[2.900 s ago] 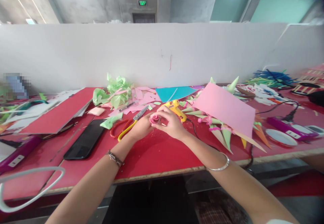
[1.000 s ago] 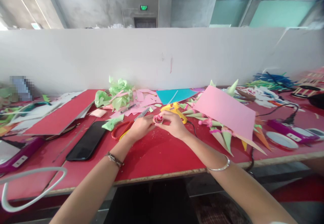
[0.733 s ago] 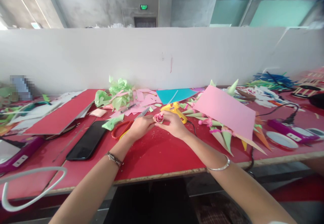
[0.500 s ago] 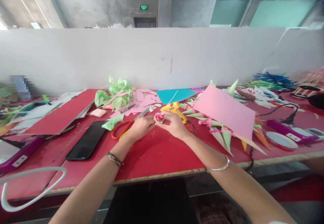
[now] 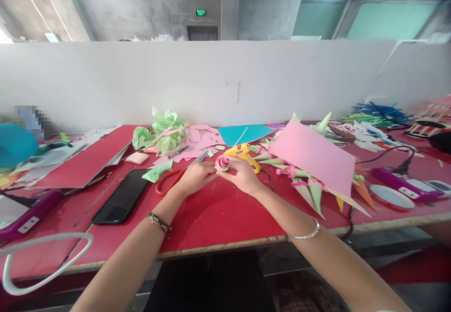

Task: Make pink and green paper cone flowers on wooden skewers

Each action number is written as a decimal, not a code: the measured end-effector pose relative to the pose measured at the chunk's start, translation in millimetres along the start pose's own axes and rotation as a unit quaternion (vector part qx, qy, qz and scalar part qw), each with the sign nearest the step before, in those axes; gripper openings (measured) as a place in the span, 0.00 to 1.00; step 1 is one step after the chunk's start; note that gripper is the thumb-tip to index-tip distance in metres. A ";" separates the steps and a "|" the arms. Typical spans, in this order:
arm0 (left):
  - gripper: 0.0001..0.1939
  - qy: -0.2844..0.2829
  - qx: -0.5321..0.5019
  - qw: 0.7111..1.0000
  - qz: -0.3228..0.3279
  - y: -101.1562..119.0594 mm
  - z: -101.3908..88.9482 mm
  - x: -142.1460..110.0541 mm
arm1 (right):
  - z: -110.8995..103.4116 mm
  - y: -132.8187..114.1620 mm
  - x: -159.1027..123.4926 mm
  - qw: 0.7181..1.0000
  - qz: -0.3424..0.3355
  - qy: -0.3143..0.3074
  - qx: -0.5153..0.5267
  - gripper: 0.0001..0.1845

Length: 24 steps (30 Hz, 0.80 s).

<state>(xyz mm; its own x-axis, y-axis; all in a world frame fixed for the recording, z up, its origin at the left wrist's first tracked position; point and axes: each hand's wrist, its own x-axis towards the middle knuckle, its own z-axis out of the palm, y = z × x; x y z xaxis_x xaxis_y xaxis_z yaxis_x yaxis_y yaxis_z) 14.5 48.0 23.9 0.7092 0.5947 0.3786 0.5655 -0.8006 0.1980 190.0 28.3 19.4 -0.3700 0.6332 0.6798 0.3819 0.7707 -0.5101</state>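
A small pink rolled paper flower [image 5: 221,162] stands upright between my two hands over the red table [image 5: 218,218]. My left hand [image 5: 193,177] pinches its left side with closed fingers. From the right, my right hand [image 5: 241,175] grips it too, fingers curled round it. Just behind my right hand lies a yellow glue gun [image 5: 243,154]. Red and yellow scissors [image 5: 172,180] rest under my left hand.
A black phone [image 5: 121,196] lies to the left. Green and pink paper scraps [image 5: 169,136] pile up at the back. A pink sheet [image 5: 313,154] covers several paper cones [image 5: 310,190] on the right. Purple glue guns [image 5: 405,180] and cables sit far right, a white partition behind.
The loose pink spiral has been wound tighter and turned upright between my fingers. A blurred teal shape has come in at the far left edge.
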 end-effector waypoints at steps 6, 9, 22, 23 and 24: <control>0.20 -0.002 0.128 0.981 -0.149 -25.2 -29.1 -11.6 | 1.0 -2.2 -2.7 0.993 0.087 -0.067 0.037 0.11; 0.21 -0.031 0.184 0.952 -0.244 -43.1 -31.3 -21.8 | 1.5 -2.6 -4.8 0.977 0.143 -0.156 0.026 0.18; 0.22 -0.127 0.212 0.890 -0.382 -62.8 -31.6 -38.4 | -0.9 -5.5 -6.6 0.953 0.162 -0.255 -0.018 0.24; 0.21 -0.139 0.199 0.892 -0.380 -64.8 -32.0 -39.0 | -1.4 -5.5 -6.5 0.954 0.160 -0.253 -0.020 0.24; 0.20 -0.146 0.194 0.894 -0.377 -66.6 -32.7 -39.8 | -2.0 -5.6 -6.4 0.954 0.159 -0.253 -0.021 0.24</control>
<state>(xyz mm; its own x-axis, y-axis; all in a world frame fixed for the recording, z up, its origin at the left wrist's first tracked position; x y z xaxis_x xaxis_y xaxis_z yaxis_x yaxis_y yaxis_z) -65.1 75.3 25.1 0.1135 0.9935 0.0064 0.9922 -0.1130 -0.0522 191.9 19.8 19.0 -0.5870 0.7960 0.1477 0.5727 0.5372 -0.6192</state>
